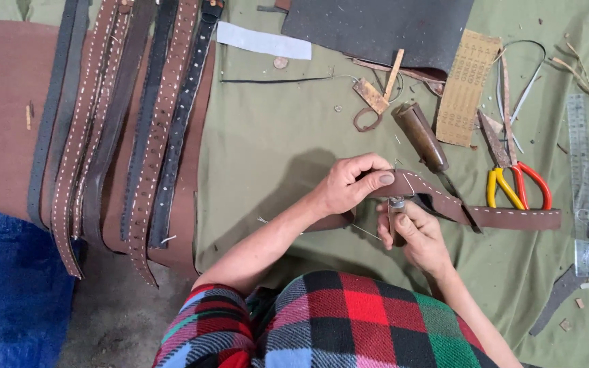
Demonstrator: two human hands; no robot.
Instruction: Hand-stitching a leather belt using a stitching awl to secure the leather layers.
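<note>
- The left hand (349,184) is pinching the brown leather strap (472,211) between thumb and curled fingers (383,178), at the strap's bent end.
- The right hand (414,235) is gripping a small metal-collared awl (397,208) in a closed fist just below the left thumb, its tip meeting the strap.
- The strap, edged with white stitching, is running rightward from the fingers across the green cloth (267,157).
- Just beyond the fingers a dark wooden-handled tool (420,136) is lying; farther right, scissors (512,180) with yellow and red handles.
- Well right, a clear ruler (579,170) is lying.
- Far left of the fingers, finished belts (124,123) are lying side by side.
</note>
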